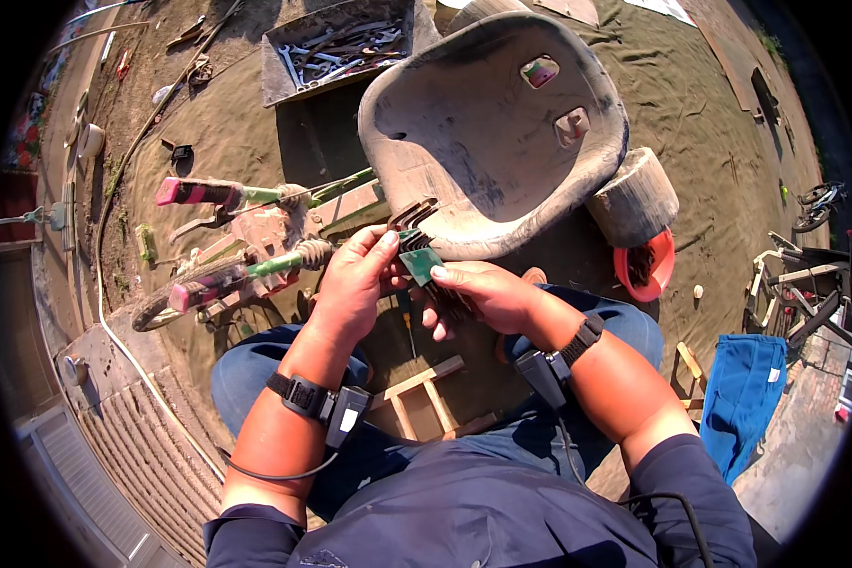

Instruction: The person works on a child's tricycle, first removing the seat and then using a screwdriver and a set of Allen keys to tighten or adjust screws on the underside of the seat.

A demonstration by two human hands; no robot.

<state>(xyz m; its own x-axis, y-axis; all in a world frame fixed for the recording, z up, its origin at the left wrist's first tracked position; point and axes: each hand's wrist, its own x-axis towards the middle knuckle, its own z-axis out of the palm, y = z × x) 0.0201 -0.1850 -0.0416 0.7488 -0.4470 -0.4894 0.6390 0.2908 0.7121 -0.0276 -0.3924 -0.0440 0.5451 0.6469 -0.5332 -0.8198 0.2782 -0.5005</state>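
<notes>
Seat shell [483, 133], grey plastic, lies at twelve o'clock, tool tray [336, 47] at eleven, red bowl [646, 268] at three. At centre, left hand [355, 284] and right hand [478, 293] both pinch a hex-key set [418, 248] in its green holder.

One head-worn fisheye view looks steeply down from close above the person's lap — the left hand [350, 284] and right hand [483, 295] sit mid-frame, edges bending outward.
</notes>
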